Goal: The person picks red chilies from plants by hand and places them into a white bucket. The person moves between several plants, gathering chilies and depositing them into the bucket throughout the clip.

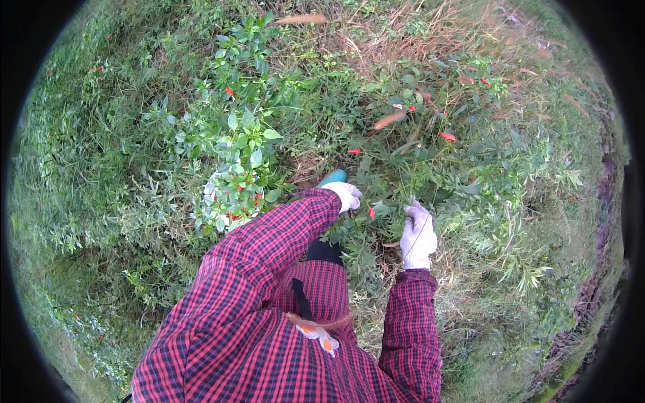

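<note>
My left hand (344, 196), in a white glove, reaches into the foliage in front of my foot. Its fingers are partly hidden, and whether it grips anything cannot be made out. A red pepper (371, 213) hangs a little to its right, between both hands. My right hand (417, 237), also in a white glove, is among the leaves with its fingers curled and the fingertips close to thin stems; a hold on them cannot be confirmed. Other red peppers (448, 136) show among the plants ahead. Left of my left forearm is a white container or bag (209, 190) with red peppers and leaves.
Leafy pepper plants (247, 136) grow at the upper left. Dry grass (373, 45) lies across the top. The tip of a teal shoe (333, 177) shows beyond my left hand. A dark strip of ground (604, 211) runs along the right edge.
</note>
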Motion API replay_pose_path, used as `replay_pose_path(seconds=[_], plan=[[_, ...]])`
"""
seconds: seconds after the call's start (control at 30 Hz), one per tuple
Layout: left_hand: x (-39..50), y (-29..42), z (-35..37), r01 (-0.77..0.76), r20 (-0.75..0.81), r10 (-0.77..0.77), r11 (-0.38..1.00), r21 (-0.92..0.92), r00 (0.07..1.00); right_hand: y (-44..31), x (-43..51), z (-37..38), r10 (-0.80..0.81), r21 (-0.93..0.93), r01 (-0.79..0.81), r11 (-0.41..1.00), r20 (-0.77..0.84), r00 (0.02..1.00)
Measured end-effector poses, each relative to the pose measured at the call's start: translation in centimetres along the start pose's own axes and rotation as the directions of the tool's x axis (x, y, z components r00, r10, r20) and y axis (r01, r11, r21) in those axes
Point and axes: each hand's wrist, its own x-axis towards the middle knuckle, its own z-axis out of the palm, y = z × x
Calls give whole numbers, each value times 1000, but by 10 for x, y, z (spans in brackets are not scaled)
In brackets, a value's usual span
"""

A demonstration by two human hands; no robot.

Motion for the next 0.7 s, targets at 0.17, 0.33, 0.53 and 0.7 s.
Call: replay_pose_path(seconds=[0.17,0.33,0.53,0.7], plan=[[-5,-19,23,27,61,-29,999,31,998,-28,-10,-14,279,521,-162,838,-154,948],[-2,-32,47,-222,113,199,941,256,973,-60,-37,6,333,92,-352,931,178,926],[-6,-25,48,30,104,-38,997,73,994,-32,-34,41,333,90,-426,900,485,808],[-8,-26,50,-36,37,32,992,121,999,-23,-43,59,412,236,-609,757,550,726]])
